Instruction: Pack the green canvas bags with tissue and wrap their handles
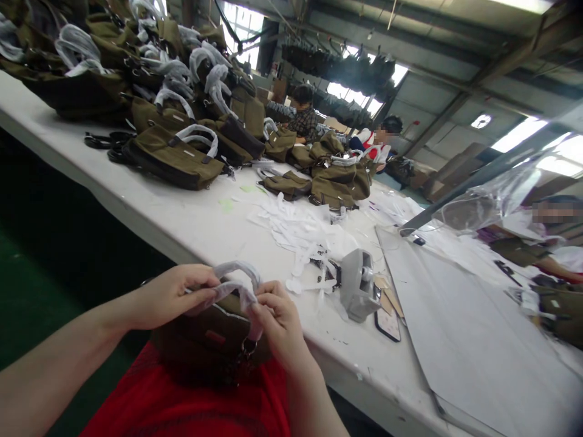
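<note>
An olive-brown handbag [200, 334] rests on my lap against the table edge, its top zipper facing up. Its two handles are wrapped in thin whitish wrapping [237, 267]. My left hand [182, 294] pinches the near wrapped handle on its left side. On the right side of that same handle, my right hand [276, 318] closes thumb and fingers around the wrapping. Below my right hand hang a metal ring [248, 346] and dark hardware. The bag's lower part lies in shadow.
A grey tape dispenser [357, 285] stands on the white table [177, 224], beside a phone [388, 325] and white paper strips [296, 237]. Similar handbags [173, 155] are piled at the back left. A large grey-white sheet [473, 321] lies to the right. Other people work beyond.
</note>
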A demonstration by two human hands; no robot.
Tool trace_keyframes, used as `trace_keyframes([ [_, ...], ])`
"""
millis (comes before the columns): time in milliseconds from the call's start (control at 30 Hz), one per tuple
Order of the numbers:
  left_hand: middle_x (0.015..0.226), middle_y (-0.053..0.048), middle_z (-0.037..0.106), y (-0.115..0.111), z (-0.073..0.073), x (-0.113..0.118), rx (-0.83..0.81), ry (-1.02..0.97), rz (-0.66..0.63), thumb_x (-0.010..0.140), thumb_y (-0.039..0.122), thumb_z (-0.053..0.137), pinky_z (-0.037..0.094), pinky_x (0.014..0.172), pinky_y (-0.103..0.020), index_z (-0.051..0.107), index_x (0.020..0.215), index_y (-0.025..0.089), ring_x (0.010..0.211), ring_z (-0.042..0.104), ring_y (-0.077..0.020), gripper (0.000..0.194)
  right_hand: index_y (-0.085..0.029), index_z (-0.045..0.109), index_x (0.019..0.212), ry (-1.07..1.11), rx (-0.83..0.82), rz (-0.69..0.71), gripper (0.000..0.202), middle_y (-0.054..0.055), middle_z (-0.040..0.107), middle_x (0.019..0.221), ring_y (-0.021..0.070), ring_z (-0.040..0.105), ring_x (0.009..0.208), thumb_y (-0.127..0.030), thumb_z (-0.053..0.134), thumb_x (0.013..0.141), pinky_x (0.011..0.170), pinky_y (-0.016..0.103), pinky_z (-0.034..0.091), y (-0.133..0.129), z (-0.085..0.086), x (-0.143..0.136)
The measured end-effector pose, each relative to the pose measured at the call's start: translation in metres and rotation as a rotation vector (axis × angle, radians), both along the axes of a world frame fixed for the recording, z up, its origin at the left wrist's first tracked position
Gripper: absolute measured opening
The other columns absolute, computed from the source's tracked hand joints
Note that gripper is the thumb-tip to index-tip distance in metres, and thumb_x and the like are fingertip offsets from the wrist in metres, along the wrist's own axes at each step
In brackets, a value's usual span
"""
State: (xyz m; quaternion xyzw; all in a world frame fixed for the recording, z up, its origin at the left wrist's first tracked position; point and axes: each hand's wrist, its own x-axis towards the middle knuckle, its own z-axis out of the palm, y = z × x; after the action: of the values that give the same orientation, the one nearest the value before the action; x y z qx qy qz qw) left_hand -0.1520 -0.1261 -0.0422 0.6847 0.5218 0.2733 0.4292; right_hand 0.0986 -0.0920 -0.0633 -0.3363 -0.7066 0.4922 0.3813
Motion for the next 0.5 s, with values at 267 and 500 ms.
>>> trace_keyframes([
  [267, 0.069, 0.000, 0.058, 0.000, -0.011, -0.009, -0.104, 0.041, -0.115, 0.072, 0.044, 0.067, 0.041, 0.055, -0.025, 0.057, 0.073, 0.020, 0.064, 0.053, -0.0175, 0.025, -0.018, 0.061, 0.068, 0.100, -0.041, 0.037, 0.030, 0.011, 0.054, 0.127, 0.0298, 0.050, 0.121, -0.046, 0.071, 0.074, 0.104, 0.045, 0.039, 0.009, -0.012, 0.010],
  [500, 0.134, -0.008, 0.058, -0.011, -0.012, 0.019, 0.652, 0.434, 0.271, 0.078, 0.030, 0.061, 0.040, 0.106, -0.043, 0.062, 0.108, 0.025, 0.121, 0.055, -0.0308, 0.030, -0.021, 0.057, 0.103, -0.002, 0.073, 0.030, 0.035, 0.013, 0.057, 0.130, 0.0254, 0.056, 0.118, -0.022, 0.073, 0.071, 0.096, 0.038, 0.047, 0.002, -0.001, 0.000],
])
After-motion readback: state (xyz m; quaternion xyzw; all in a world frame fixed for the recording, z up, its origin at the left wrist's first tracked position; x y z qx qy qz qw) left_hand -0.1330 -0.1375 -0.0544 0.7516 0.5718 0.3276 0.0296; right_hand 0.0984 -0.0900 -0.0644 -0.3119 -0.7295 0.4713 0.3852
